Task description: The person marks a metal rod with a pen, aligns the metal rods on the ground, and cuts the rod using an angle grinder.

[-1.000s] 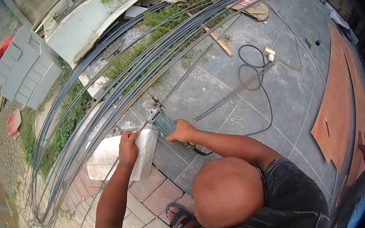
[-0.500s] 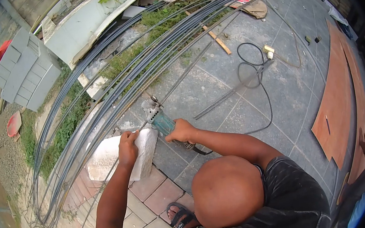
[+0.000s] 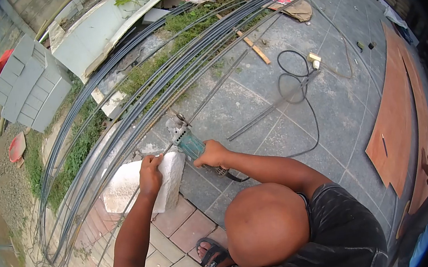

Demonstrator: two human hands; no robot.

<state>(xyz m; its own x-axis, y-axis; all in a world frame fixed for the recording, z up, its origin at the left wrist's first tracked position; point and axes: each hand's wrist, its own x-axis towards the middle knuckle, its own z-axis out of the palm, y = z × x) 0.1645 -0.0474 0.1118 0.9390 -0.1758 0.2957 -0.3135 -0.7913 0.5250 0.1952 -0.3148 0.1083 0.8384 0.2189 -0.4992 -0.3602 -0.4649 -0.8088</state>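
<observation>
A green angle grinder (image 3: pixel 189 143) is in my right hand (image 3: pixel 213 155), fingers wrapped round its body. The grinder's disc end meets a thin metal rod (image 3: pixel 216 87) that runs up and to the right. My left hand (image 3: pixel 151 172) is closed on the same rod, just left of the grinder and over a white block (image 3: pixel 124 183). The block lies on the paving beneath the rod. Exactly where the disc touches the rod is too small to tell.
A long bundle of metal rods (image 3: pixel 133 116) curves across the left. Cut rods (image 3: pixel 260 119) and a looped black cable (image 3: pixel 317 127) lie on grey tiles. Brown boards (image 3: pixel 390 129) lie at right, beside another person's arm (image 3: pixel 419 218). Grey bricks (image 3: pixel 34 85) are stacked far left.
Both hands and the grinder stay almost in place. The other person's arm at the right edge has shifted slightly.
</observation>
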